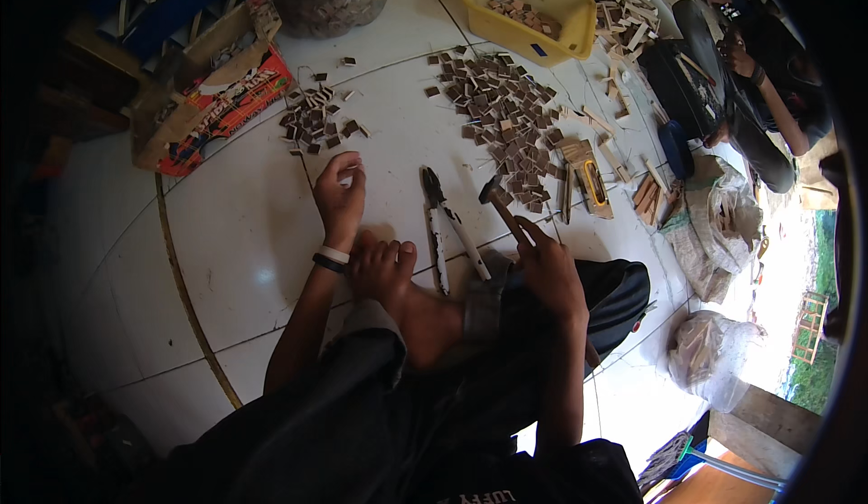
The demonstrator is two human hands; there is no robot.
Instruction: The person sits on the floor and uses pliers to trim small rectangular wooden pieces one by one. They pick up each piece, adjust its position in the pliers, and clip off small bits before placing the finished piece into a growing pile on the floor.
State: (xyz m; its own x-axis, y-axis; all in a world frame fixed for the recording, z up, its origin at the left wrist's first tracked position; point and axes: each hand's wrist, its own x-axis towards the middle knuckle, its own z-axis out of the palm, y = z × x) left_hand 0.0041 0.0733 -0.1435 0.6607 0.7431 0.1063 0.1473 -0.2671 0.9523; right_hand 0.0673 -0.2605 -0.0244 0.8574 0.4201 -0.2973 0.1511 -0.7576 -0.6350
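My right hand grips a hammer by its wooden handle, the dark head pointing away from me over the tiles. To the left, my left hand is raised above my bare foot with its fingers curled together; whatever they may hold is too small to make out. Between the two hands lie pincers with a dark head and worn white handles. Beyond them spreads a large heap of small brown wooden pieces. A smaller pile of similar pieces sits just past my left hand.
A yellow tub with wooden pieces stands at the back. At the far left are a cardboard box and a big clear container. A yellow-and-wood tool lies right of the heap, near sacks. Another person sits at right.
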